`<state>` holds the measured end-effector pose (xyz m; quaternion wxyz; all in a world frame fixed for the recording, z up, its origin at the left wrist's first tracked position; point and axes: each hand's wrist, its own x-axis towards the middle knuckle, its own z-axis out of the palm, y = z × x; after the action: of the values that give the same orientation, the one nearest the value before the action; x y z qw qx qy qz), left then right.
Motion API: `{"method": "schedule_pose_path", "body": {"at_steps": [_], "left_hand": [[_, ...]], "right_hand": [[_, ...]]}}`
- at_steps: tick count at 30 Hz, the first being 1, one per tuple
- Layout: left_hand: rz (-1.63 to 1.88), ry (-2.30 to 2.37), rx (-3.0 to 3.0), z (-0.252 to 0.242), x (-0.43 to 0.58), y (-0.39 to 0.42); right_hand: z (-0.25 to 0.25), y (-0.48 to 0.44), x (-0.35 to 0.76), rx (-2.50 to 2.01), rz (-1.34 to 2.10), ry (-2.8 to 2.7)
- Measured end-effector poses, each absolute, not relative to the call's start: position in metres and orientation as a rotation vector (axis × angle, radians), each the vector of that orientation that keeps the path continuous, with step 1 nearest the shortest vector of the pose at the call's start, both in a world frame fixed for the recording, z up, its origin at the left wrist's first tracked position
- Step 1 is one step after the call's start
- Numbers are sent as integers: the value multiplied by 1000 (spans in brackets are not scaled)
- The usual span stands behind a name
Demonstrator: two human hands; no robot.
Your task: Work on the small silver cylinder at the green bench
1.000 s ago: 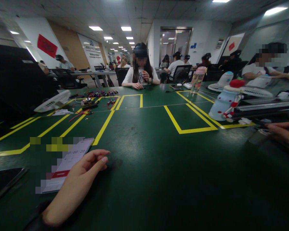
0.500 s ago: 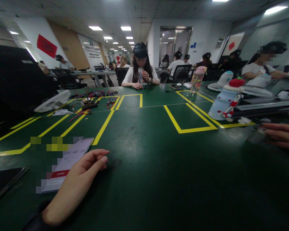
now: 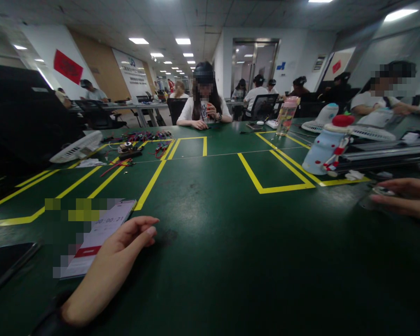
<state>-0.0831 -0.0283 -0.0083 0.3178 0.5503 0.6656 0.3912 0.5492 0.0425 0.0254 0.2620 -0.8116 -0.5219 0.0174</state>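
Observation:
My left hand (image 3: 131, 242) rests on the green table, empty, its fingers loosely bent and the thumb a little apart. Just beside it, partly hidden behind the wrist, lies a phone (image 3: 107, 228) with a running timer on its screen. At the right edge, the thumb and fingers of my right hand (image 3: 408, 198) close around a small clear container (image 3: 367, 200) that has a pale, shiny top. The container stands on the table, and the hand covers part of it.
A light-blue bottle (image 3: 320, 151) with a red top stands near the right hand, before metal rails (image 3: 378, 156). Wires (image 3: 140, 136) and a white fan (image 3: 79, 147) lie at left. A dark phone (image 3: 10, 263) is at lower left. A person (image 3: 205, 109) sits opposite.
My right hand has moved in to the left and its thumb and fingers have closed around the clear container. The left hand stays in place; the timer has advanced one second.

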Motion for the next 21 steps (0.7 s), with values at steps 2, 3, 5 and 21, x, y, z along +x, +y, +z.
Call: {"method": "schedule_pose_path", "body": {"at_steps": [2,3,5,21], "left_hand": [[1030,1754,1456,-8,-83,-28],[1029,1757,1460,-8,-83,-27],[1018,1763,1466,-7,-81,-27],[771,1698,1868,1,-60,-33]], "right_hand": [[31,38,534,-2324,65,-1410],[33,35,520,-2329,15,-1405],[35,27,482,-2181,-106,-1444],[-7,-3,232,-954,865,-2130]]}}
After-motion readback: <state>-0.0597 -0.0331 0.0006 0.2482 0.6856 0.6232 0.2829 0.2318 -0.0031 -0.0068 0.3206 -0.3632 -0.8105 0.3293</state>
